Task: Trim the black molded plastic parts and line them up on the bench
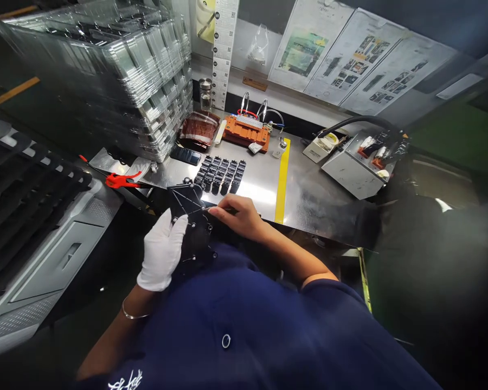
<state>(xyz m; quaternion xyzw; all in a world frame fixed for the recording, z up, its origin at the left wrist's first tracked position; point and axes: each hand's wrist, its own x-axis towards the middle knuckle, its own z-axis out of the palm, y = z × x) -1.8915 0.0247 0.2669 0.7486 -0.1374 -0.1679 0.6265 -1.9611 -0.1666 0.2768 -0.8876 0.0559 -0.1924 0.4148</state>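
Note:
My left hand [162,252], in a white glove, is closed on the left edge of a black molded plastic part [195,238]. The part has raised ribs and several small round bosses, and is held tilted in front of my dark blue shirt. My right hand [242,216] is bare, its thumb and forefinger pinched on a thin, stick-like tool [207,209]. This tool reaches the part's right side near a boss; its exact tip is hard to make out. Just beyond, several small black plastic pieces [220,174] lie in rows on the metal table [256,187].
Tall stacks of clear plastic trays [146,81] stand at the left. Behind the rows sit a phone [186,155], an orange fixture [247,131] and a glass jar [205,93]. Yellow tape [282,184] crosses the table. A grey box [353,168] with a hose stands right; a red-handled air gun [122,180] is left.

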